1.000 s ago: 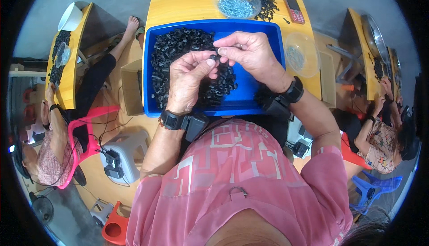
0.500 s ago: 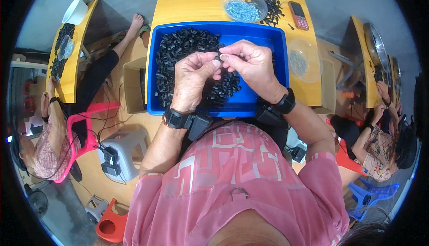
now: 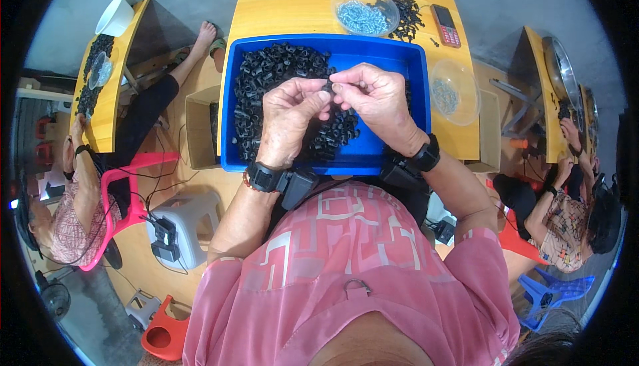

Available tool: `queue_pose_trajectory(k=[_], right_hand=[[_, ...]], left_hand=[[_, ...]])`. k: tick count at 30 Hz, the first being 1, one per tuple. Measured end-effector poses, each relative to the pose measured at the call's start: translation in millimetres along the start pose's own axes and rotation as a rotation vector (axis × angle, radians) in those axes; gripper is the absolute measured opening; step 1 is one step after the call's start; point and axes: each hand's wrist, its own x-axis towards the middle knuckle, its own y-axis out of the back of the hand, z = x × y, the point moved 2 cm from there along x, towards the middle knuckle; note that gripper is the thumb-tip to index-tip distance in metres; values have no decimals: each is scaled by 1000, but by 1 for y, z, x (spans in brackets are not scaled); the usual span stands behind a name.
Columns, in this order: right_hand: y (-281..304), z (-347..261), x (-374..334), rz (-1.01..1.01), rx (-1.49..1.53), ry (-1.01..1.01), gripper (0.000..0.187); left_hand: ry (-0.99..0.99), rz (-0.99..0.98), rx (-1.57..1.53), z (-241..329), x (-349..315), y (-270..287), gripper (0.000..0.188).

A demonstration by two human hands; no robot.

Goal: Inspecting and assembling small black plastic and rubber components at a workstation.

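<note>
My left hand (image 3: 288, 116) is closed in a pinch on a small black plastic part (image 3: 327, 87), above a blue tray (image 3: 393, 156). My right hand (image 3: 374, 96) meets it from the right, thumb and forefinger pressed together at the same part; whether a second piece sits between those fingertips is too small to tell. Below the hands, many black plastic parts (image 3: 276, 66) heap up in the tray's left and middle, partly hidden by my left hand.
Beyond the tray stand a clear bowl of silvery screws (image 3: 363, 17), loose black pieces (image 3: 406, 16) and a red phone (image 3: 445, 26). A clear tub (image 3: 454, 92) with a few screws sits at the right. Co-workers sit at tables left and right; a grey stool (image 3: 183, 226) stands at lower left.
Both hands stay together over the tray with the small black part between them. The fingers have shifted only slightly, and the whole picture has moved a little.
</note>
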Motion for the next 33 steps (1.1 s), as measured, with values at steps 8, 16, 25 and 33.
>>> queue_pose_trajectory(k=[8, 16, 25, 33], right_hand=[[-2, 2, -1, 37, -128, 112, 9], [-3, -5, 1, 10, -279, 235, 6], [-3, -13, 2, -57, -390, 379, 6], [3, -20, 0, -121, -327, 313, 20]], left_hand=[[-81, 30, 136, 4, -1, -4, 15], [-123, 66, 256, 5, -3, -3, 14], [-44, -4, 151, 2, -1, -3, 13], [-1, -56, -2, 1, -1, 0, 9]])
